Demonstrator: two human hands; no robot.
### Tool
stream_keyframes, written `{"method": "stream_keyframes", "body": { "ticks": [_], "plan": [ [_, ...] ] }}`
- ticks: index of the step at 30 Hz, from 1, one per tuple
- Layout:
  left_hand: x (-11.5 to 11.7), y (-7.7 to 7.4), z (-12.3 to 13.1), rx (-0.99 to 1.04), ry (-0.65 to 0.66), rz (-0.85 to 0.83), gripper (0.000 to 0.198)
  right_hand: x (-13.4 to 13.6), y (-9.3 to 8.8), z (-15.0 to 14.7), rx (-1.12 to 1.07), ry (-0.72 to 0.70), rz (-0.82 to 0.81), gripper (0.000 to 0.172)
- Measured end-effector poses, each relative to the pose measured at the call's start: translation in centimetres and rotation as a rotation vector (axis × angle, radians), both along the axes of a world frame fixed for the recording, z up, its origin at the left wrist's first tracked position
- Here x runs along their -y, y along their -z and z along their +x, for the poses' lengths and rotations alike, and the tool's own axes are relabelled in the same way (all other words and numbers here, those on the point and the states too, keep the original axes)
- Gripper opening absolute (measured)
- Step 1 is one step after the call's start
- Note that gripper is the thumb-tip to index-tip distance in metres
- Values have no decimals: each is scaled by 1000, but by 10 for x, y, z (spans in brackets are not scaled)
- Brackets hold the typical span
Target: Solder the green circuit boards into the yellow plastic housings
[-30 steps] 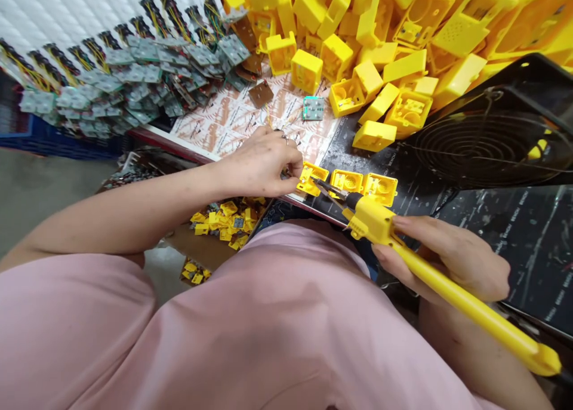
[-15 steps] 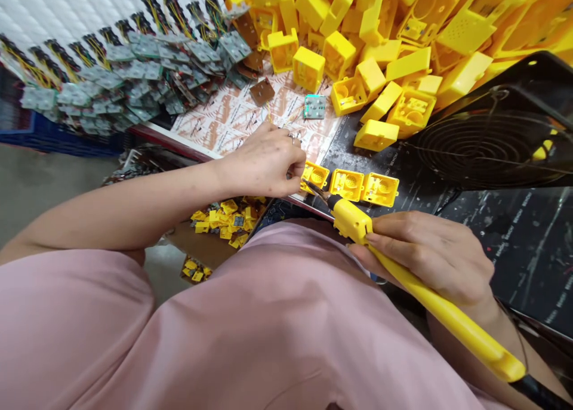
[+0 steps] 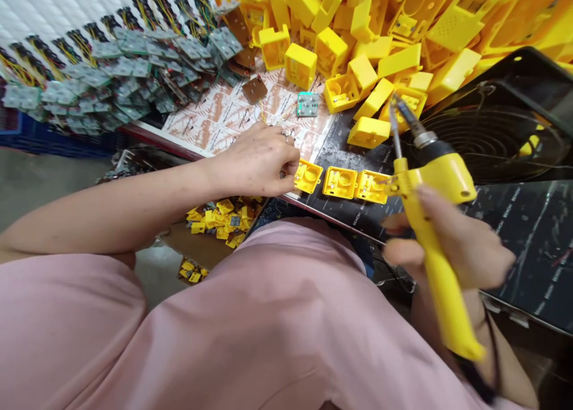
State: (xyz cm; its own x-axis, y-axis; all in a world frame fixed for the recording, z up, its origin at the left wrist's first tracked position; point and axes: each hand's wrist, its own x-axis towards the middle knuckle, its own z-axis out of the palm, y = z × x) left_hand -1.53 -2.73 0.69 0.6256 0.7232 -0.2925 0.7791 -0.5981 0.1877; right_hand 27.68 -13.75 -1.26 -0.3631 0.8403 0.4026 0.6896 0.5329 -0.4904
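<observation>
My left hand (image 3: 264, 159) is closed, with its curled fingertips at the left edge of a small open yellow housing (image 3: 308, 177); what they pinch is hidden. Two more yellow housings, a middle one (image 3: 339, 183) and a right one (image 3: 372, 187), lie beside it in a row. My right hand (image 3: 465, 237), smeared by motion, grips a yellow soldering gun (image 3: 436, 249). Its metal tip points away from me, in front of the heaped yellow cases. Thin wires run near my left hand from a brown circuit board (image 3: 255, 90). A green circuit board (image 3: 308, 104) lies beyond the row.
Many yellow cases (image 3: 301, 65) are heaped at the back. Stacked circuit boards with wires (image 3: 129, 70) fill the back left. A black fan (image 3: 487, 123) stands at the right. Below the table edge, a cardboard box (image 3: 192, 243) and more yellow parts (image 3: 224, 219) show.
The soldering gun has lifted away from the left housing and swung to the right, its tip now pointing toward the back. My left hand stays at the left housing.
</observation>
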Motion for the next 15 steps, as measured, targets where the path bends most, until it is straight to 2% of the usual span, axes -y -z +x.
{"method": "stream_keyframes", "body": {
  "ticks": [3, 5, 7, 10, 12, 15],
  "plan": [
    [1, -2, -3, 15, 5, -12, 18, -17, 8, -12, 54, -67, 271, 18],
    [-2, -5, -7, 60, -26, -35, 22, -27, 16, -16, 103, -64, 359, 10],
    [-12, -10, -12, 117, -101, -10, 32, -34, 24, -18, 111, -80, 350, 19],
    [-36, -10, -13, 142, -245, 154, 43, -40, 31, -22, 123, -118, 297, 35],
    [-52, -2, -9, 104, -295, 229, 47, -42, 34, -26, 126, -122, 239, 37],
    [-67, 17, -5, 80, -255, 231, 41, -45, 36, -31, 103, -103, 187, 38]
  ]
}}
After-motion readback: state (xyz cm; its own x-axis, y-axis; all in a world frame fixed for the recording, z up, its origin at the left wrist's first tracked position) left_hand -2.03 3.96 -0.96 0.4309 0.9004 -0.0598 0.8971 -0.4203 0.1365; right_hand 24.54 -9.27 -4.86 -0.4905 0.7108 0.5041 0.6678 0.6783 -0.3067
